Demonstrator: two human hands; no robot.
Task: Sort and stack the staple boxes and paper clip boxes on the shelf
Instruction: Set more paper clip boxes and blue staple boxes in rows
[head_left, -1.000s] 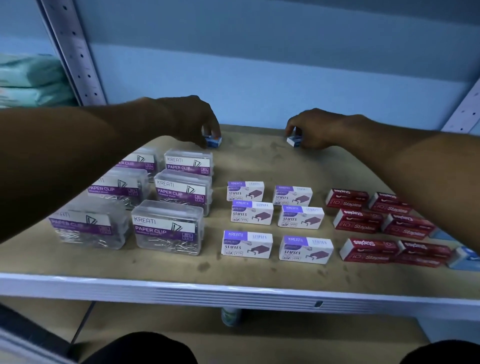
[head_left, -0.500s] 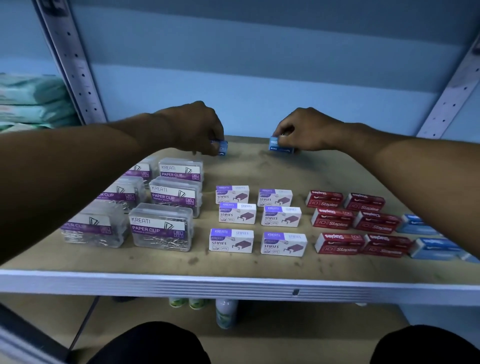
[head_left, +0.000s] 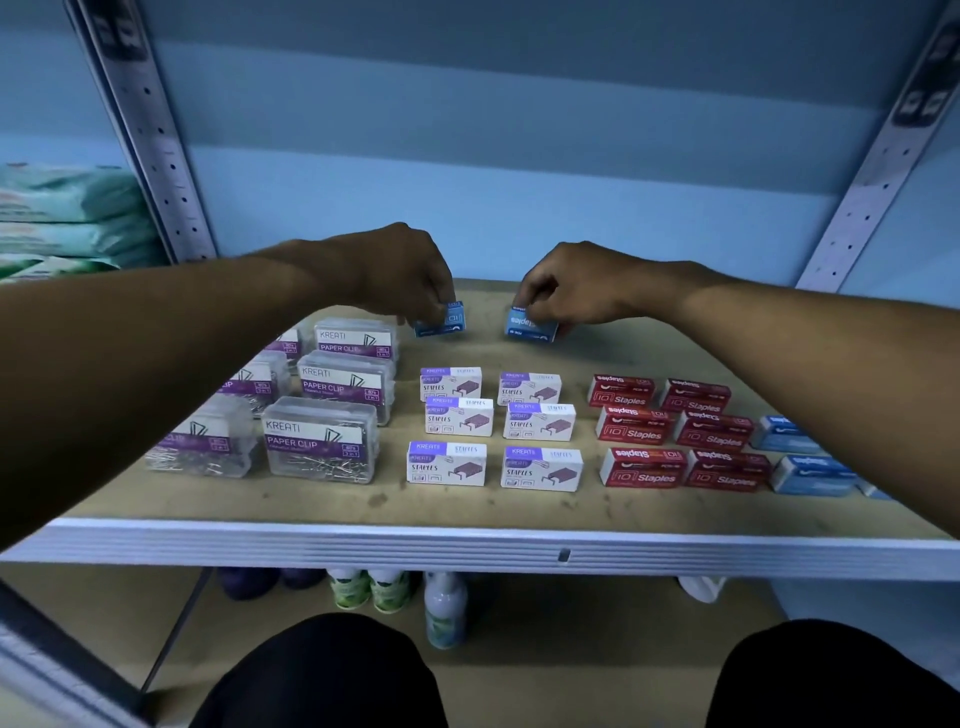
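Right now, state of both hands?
Left hand: pinching a small blue staple box.
Right hand: gripping another blue staple box.

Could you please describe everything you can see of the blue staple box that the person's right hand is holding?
The blue staple box is a small oblong carton, apparently card, with white "Staples" lettering that reads upside down from here. It looks closed and intact. It sits toward the back of the wooden shelf, tilted slightly; whether it rests on the board or is just lifted is unclear. The right hand pinches its top with curled fingers. Nothing else touches it.
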